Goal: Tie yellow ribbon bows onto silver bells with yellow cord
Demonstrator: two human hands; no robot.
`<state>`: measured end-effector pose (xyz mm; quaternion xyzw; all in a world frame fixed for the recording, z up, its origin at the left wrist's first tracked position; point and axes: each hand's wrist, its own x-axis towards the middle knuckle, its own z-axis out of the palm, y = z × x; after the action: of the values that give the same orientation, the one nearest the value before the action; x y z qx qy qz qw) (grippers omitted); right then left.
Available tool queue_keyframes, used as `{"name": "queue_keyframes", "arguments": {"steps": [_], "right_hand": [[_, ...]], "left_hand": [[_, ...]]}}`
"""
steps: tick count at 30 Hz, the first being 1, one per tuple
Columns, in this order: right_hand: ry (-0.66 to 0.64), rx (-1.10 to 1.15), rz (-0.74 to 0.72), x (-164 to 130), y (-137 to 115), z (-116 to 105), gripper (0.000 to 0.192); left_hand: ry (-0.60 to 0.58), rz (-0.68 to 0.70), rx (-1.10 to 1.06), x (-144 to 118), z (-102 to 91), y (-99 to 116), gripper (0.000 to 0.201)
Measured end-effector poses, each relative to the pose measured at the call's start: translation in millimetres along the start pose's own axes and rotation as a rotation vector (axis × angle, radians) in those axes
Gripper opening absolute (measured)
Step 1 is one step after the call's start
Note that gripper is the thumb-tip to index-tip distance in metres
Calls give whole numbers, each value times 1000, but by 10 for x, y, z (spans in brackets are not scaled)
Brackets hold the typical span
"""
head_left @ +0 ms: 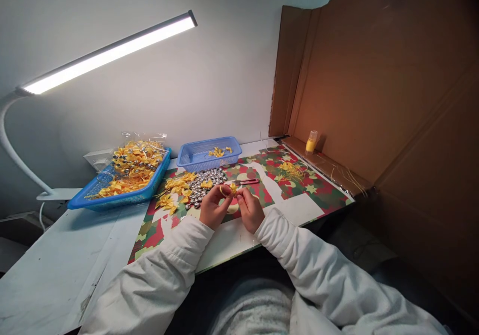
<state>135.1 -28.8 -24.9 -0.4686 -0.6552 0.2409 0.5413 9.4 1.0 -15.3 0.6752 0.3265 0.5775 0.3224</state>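
Above the patterned board [254, 194], my left hand [214, 208] and my right hand [250, 210] meet fingertip to fingertip. Pinched between them is a small yellow ribbon bow [234, 188]; its finer parts are too small to make out. A thin yellow loop shows at my left fingers. Just beyond the hands lies a slim pink-handled tool with metal tips [247, 181]. Silver round bells or beads [194, 195] are heaped to the left of my left hand. Beside them spreads a pile of yellow ribbon bows [174, 188].
A blue basket [123, 199] at the left holds bagged yellow bows. Behind the board stands a shallower blue basket [204, 163] with a few bows. Yellow cords [292, 170] lie at the right, near a small bottle [311, 142]. Cardboard [374, 76] walls the right; a lamp [112, 53] hangs over the left.
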Motion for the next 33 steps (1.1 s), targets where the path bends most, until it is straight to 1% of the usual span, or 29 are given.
{"name": "queue_keyframes", "arguments": {"steps": [7,12,33], "right_hand": [[22,-7,-11,-9,-1,-1,19],[24,-12,-22,-6,1,0,19],[36,17,-16,-1,6,5,18]], "left_hand": [[16,-119,-163,17,4,-2,31],[13,-175,-239,24,4,-6,33],[15,-255,-327,27,6,9,31]]}}
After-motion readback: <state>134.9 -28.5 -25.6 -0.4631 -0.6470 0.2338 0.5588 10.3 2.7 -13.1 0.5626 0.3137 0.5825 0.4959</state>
